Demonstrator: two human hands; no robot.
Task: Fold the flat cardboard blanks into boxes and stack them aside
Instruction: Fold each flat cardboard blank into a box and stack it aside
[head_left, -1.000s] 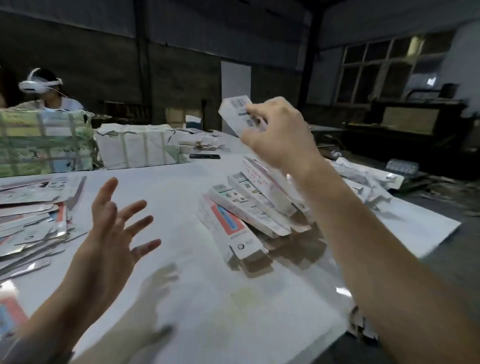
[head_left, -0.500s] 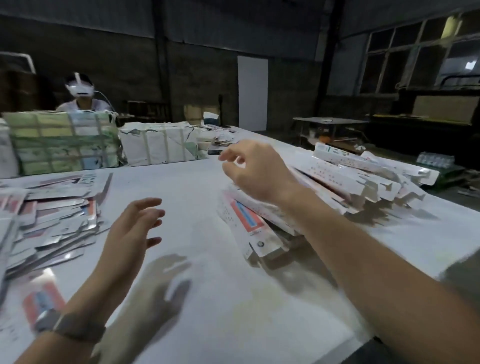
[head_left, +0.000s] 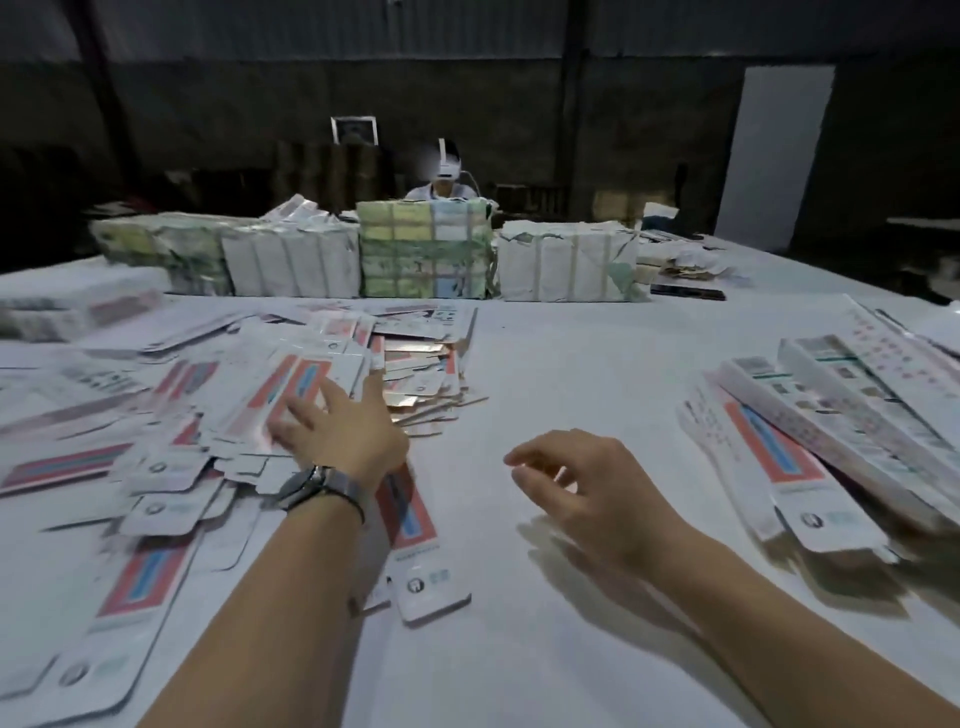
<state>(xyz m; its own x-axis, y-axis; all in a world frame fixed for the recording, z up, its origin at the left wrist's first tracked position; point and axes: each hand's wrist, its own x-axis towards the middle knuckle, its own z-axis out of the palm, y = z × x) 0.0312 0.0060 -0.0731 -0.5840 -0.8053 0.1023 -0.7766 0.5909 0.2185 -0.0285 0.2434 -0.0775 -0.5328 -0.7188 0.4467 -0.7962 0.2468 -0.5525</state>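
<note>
Blanks (head_left: 218, 395) lie in a loose, overlapping heap on the left half of the white table (head_left: 545, 364), and the left hand (head_left: 343, 431) reaches onto that heap with its fingers spread and fairly straight, the fingertips resting on a blank with a red-and-blue stripe; motion blur hides whether any finger pinches an edge. A watch (head_left: 317, 486) sits on that wrist. Just under the forearm another blank (head_left: 415, 540) lies flat, pointing toward the near table edge. The right hand (head_left: 582, 483) hovers over bare table near the middle, fingers loosely curled and holding nothing. To its right, well apart from the heap, the boxes (head_left: 831, 431) lie in a slanted pile, leaning on one another at the table's right side. Farther back, a row of strapped bundles (head_left: 426, 249) stands across the table, green-and-yellow ones between white-wrapped ones. A dark phone (head_left: 688, 292) lies flat just right of the last bundle. Behind the bundles a person (head_left: 441, 182) wearing a white headset sits facing this way. A pale door (head_left: 774, 156) shows in the dark wall at the right.
</note>
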